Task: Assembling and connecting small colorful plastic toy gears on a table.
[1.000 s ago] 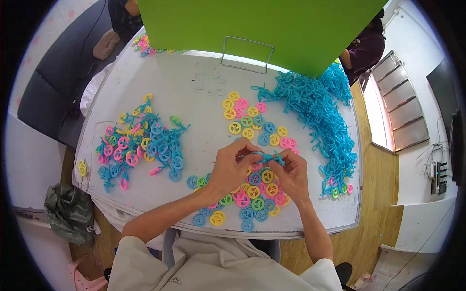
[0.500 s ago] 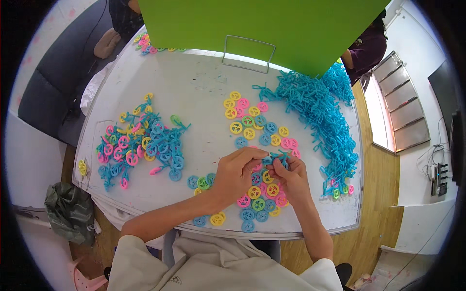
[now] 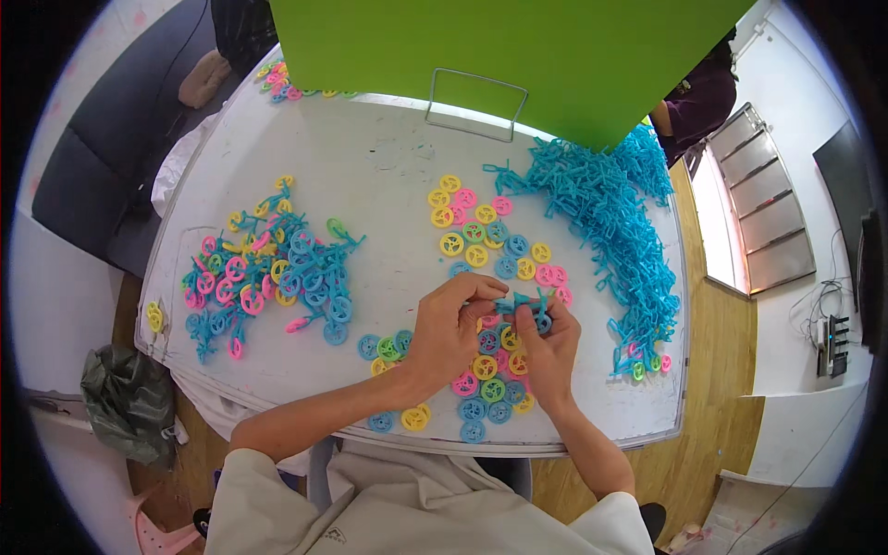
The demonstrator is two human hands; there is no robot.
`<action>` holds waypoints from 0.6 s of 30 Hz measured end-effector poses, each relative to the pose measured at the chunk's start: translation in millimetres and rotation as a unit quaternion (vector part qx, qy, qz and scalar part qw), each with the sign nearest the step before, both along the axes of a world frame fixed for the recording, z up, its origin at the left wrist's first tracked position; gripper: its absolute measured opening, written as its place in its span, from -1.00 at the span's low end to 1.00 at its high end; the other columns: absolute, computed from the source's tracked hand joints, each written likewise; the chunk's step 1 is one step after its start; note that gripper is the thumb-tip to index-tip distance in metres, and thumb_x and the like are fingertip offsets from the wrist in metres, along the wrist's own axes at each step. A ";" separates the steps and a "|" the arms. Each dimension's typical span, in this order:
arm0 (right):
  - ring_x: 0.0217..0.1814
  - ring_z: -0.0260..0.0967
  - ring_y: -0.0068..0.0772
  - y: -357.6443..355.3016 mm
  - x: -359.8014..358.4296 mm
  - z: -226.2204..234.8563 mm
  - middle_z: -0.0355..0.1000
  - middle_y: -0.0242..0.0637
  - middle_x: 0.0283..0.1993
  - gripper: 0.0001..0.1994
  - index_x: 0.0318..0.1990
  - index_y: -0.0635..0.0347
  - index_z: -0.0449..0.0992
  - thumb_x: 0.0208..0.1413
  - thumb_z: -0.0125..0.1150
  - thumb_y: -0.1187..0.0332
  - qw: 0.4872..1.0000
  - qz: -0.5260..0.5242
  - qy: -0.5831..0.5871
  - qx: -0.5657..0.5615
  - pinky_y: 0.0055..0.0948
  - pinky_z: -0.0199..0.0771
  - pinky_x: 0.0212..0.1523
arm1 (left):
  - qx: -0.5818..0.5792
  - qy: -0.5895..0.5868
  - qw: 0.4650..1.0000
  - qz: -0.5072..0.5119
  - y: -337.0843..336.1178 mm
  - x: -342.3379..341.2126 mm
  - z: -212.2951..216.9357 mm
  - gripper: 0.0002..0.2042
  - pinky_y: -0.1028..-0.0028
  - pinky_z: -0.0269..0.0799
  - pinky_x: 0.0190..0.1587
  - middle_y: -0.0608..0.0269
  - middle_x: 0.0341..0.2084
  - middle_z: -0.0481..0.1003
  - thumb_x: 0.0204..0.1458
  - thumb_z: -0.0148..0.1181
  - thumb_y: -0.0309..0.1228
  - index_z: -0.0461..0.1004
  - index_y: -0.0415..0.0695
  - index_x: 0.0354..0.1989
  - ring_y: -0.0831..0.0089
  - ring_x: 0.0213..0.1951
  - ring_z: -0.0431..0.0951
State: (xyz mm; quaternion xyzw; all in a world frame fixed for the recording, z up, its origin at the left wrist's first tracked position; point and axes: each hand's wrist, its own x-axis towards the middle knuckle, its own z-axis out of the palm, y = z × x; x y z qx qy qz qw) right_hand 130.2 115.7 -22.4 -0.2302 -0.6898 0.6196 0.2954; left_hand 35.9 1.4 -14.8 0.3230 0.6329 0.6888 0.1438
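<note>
Over the loose wheels near the table's front, my two hands meet at a small teal plastic stem piece (image 3: 523, 300). The fingers of my left hand (image 3: 446, 326) are pinched on its left end. My right hand (image 3: 549, 350) grips the other end between thumb and fingers, where a blue wheel (image 3: 544, 324) shows partly behind the thumb. Exactly how the parts join is hidden by my fingers. Pink, yellow, green and blue spoked wheels (image 3: 485, 367) lie flat below and around my hands, with more scattered just beyond them.
A large heap of teal stem pieces (image 3: 610, 213) covers the table's right side. On the left lies a pile of stems fitted with wheels (image 3: 268, 268). A green panel (image 3: 509, 46) with a wire frame (image 3: 476, 104) stands across the far side. Another person's sleeve (image 3: 700, 97) shows behind it.
Both hands stay at the same spot. My right hand has turned slightly, its thumb now more upright against the piece. The view has shifted a little; the piles look the same.
</note>
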 end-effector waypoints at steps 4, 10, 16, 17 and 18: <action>-0.43 0.28 -0.75 3.6 -1.8 5.2 0.47 -0.40 -0.42 -0.89 -0.32 0.28 0.45 0.15 0.20 0.43 0.977 0.048 -0.018 -0.205 -0.67 0.30 -0.40 | -0.016 0.064 0.998 0.003 -0.1 -0.1 -4.9 -0.82 0.50 0.46 -0.20 0.10 -0.23 0.51 0.04 -0.05 -0.79 0.42 -0.32 -0.25 0.45 -0.24 0.52; -0.39 0.31 -0.72 0.0 3.2 -0.4 0.47 -0.39 -0.41 -0.88 -0.33 0.27 0.43 0.15 0.20 0.42 0.999 0.007 -0.028 -0.041 -0.67 0.31 -0.35 | -0.023 -0.006 1.000 0.010 1.2 4.5 4.7 -0.85 0.51 0.44 -0.22 0.10 -0.30 0.53 0.04 -0.04 -0.77 0.41 -0.32 -0.27 0.48 -0.27 0.51; -0.36 0.30 -0.70 9.9 0.0 1.5 0.44 -0.39 -0.39 -0.92 -0.34 0.27 0.42 0.06 0.22 0.56 0.994 0.037 -0.023 0.100 -0.64 0.28 -0.34 | -0.085 -0.007 0.996 -0.026 -2.2 -9.7 0.0 -0.86 0.54 0.41 -0.22 0.15 -0.37 0.51 0.04 -0.02 -0.75 0.41 -0.32 -0.27 0.52 -0.32 0.49; -0.36 0.29 -0.69 12.3 0.6 1.8 0.43 -0.40 -0.39 -0.91 -0.35 0.26 0.43 0.04 0.22 0.59 0.989 0.053 0.002 0.135 -0.63 0.28 -0.35 | -0.084 -0.006 0.996 -0.027 -2.0 -11.0 1.3 -0.86 0.54 0.41 -0.22 0.15 -0.37 0.51 0.04 -0.02 -0.75 0.41 -0.32 -0.27 0.52 -0.32 0.49; -0.36 0.29 -0.69 14.1 1.7 3.2 0.43 -0.40 -0.39 -0.91 -0.35 0.26 0.43 0.04 0.22 0.59 0.989 0.051 0.002 0.136 -0.63 0.28 -0.35 | -0.080 -0.012 0.996 -0.035 -1.6 -11.5 4.6 -0.84 0.53 0.42 -0.21 0.16 -0.36 0.50 0.03 -0.02 -0.76 0.42 -0.30 -0.26 0.51 -0.32 0.49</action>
